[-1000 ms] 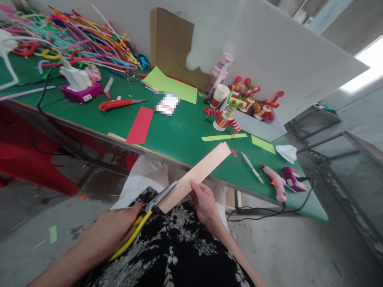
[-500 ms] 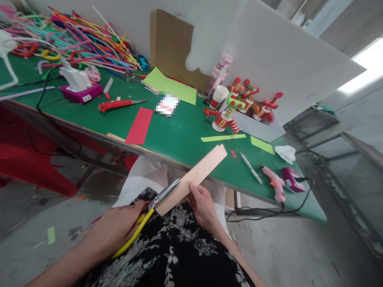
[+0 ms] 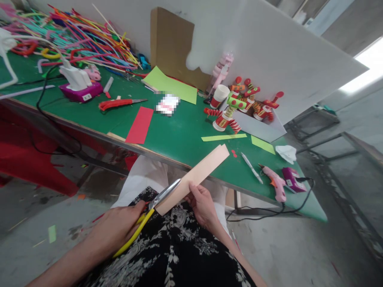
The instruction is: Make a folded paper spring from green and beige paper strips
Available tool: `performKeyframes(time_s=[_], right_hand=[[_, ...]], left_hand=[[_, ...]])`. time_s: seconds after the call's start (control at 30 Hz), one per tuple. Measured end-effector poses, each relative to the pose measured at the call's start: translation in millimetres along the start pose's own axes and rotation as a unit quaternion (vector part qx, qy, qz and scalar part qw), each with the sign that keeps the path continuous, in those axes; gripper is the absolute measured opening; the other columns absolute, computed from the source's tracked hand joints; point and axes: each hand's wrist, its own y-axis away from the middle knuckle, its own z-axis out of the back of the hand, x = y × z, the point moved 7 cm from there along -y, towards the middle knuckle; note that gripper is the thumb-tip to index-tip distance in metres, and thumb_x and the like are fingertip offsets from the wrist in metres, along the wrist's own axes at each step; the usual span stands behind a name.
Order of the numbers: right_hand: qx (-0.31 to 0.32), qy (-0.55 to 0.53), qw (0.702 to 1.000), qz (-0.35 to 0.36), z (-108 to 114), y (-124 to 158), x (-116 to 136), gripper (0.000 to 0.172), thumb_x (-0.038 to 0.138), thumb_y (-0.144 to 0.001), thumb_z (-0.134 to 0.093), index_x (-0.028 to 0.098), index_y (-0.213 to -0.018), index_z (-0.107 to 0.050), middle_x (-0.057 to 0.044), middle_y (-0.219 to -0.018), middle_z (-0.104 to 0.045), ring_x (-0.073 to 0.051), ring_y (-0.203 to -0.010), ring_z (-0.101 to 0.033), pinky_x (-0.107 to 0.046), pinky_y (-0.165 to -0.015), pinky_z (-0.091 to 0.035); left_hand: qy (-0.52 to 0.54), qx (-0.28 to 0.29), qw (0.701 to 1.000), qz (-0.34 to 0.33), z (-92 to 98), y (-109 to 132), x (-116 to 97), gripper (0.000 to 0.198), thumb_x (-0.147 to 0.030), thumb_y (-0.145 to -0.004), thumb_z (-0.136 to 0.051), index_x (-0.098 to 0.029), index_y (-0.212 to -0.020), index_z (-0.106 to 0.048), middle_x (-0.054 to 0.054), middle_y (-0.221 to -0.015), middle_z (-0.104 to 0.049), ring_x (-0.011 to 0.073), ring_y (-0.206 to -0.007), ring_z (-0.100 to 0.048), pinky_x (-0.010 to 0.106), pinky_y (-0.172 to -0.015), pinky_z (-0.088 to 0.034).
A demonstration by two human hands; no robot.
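My left hand is wrapped round the handles of yellow-handled scissors. The scissor blades lie together along the near left edge of a peach paper strip, held slantwise over my lap. My right hand pinches that strip at its lower edge, thumb on top; the fingers beneath are partly hidden. At the strip's far end a second edge shows, so it looks doubled or layered.
On the green table lie red paper, a red utility knife, a white pen and a pink glue gun. Paper-cup figures stand near a white box. Pipe cleaners are heaped at back left.
The scissor blades have closed from a slight gap at the tips. Both hands and the peach strip stay almost in place.
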Motion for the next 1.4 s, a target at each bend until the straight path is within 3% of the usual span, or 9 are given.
performKeyframes(time_s=[0.27, 0.5, 0.9, 1.4], right_hand=[[-0.005, -0.015, 1.0, -0.012, 3, -1, -2, 0.045, 0.054, -0.055, -0.089, 0.015, -0.074, -0.074, -0.005, -0.069, -0.073, -0.016, -0.062, -0.065, -0.025, -0.057, -0.05], [-0.05, -0.045, 0.997, 0.041, 14, -8, 17, 0.047, 0.052, -0.05, -0.091, 0.016, -0.076, -0.075, -0.003, -0.07, -0.074, -0.014, -0.06, -0.063, -0.024, -0.056, -0.051], [-0.044, -0.04, 0.998, 0.024, 10, -4, 5, 0.043, 0.05, -0.057, -0.089, 0.016, -0.077, -0.074, -0.002, -0.068, -0.072, -0.011, -0.055, -0.058, -0.022, -0.05, -0.046], [-0.045, -0.055, 0.997, 0.025, 9, 0, 6, 0.044, 0.05, -0.053, -0.091, 0.017, -0.076, -0.073, -0.001, -0.067, -0.072, -0.013, -0.056, -0.059, -0.025, -0.055, -0.05]], left_hand=[[-0.006, -0.012, 1.0, 0.001, 0.1, -2, 1, 0.036, -0.031, -0.092, -0.028, -0.02, -0.116, -0.053, 0.014, -0.095, -0.075, 0.0355, -0.091, -0.072, 0.044, -0.076, -0.052], [-0.019, -0.008, 1.0, 0.008, 6.0, 3, 3, 0.042, -0.032, -0.092, -0.026, -0.019, -0.121, -0.054, 0.016, -0.094, -0.075, 0.0354, -0.089, -0.073, 0.044, -0.073, -0.053], [-0.035, -0.008, 0.999, 0.012, 10.3, 2, -5, 0.039, -0.032, -0.093, -0.026, -0.02, -0.116, -0.055, 0.015, -0.095, -0.074, 0.0332, -0.091, -0.073, 0.044, -0.077, -0.053], [-0.019, -0.028, 0.999, 0.002, 12.0, -1, -9, 0.045, -0.039, -0.094, -0.024, -0.019, -0.121, -0.055, 0.015, -0.096, -0.074, 0.0339, -0.092, -0.072, 0.043, -0.076, -0.052]])
